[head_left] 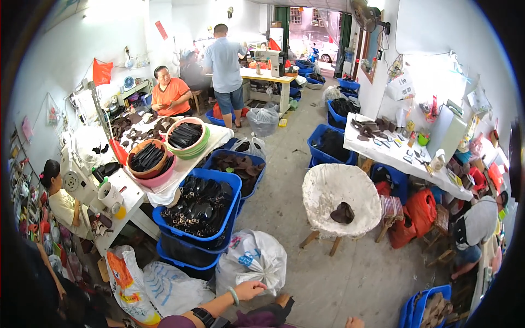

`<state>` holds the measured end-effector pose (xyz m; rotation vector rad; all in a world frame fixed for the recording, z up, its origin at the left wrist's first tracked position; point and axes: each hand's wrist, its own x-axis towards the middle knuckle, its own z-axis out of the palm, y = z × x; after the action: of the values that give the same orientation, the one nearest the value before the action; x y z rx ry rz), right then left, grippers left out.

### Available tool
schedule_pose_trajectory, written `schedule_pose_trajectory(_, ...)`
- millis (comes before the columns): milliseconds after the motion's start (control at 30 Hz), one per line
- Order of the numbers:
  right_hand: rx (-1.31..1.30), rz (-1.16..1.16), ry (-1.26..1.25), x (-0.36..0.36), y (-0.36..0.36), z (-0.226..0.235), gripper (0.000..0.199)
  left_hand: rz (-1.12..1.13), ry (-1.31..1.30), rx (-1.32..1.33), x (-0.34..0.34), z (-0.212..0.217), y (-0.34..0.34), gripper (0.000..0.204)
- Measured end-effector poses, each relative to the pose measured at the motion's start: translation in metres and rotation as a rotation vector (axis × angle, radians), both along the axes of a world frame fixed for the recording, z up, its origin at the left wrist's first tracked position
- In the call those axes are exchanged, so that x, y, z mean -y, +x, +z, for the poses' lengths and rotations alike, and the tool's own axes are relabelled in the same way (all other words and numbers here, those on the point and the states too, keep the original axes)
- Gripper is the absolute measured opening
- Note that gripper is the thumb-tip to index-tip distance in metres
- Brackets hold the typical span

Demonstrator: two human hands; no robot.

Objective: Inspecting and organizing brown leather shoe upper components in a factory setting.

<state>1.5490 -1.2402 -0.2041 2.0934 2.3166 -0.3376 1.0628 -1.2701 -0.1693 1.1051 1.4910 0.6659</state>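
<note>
My left hand (250, 290), with a pale green bangle and a dark watch on the forearm, hangs over the lower edge of a tied white sack (256, 258). Its fingers look loosely bent and hold nothing I can see; whether they touch the sack I cannot tell. Of my right hand (354, 323), only a small part shows at the bottom edge; its fingers are mostly cut off. Between the two, a dark shape with a bit of bare skin, maybe a foot (283, 300), sits beside purple cloth.
Stacked blue crates (199, 232) of black strap pieces stand left of the aisle. A round white tub on wooden legs (322, 205) holds a dark brown piece. Brown pieces fill a blue crate (437, 309) at lower right. Several people sit or stand around worktables with sewing machines.
</note>
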Motion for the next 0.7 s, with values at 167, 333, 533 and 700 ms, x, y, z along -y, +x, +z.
schedule_pose_trajectory(167,-0.117,-0.033,0.036,-0.071,-0.009,0.009,0.033,-0.099,0.069,0.094,-0.080,0.010,0.044,0.028)
schedule_pose_trajectory(333,-0.100,0.022,0.163,-0.121,0.009,0.031,0.031,-0.172,0.177,0.118,-0.186,0.031,0.093,0.030)
schedule_pose_trajectory(533,-0.133,-0.166,0.096,-0.176,0.043,0.065,0.034,-0.441,0.202,0.055,-0.293,0.075,0.188,0.031)
schedule_pose_trajectory(700,-0.376,-0.327,0.094,-0.231,0.076,0.074,0.028,-0.651,0.271,0.039,-0.342,0.105,0.278,0.029)
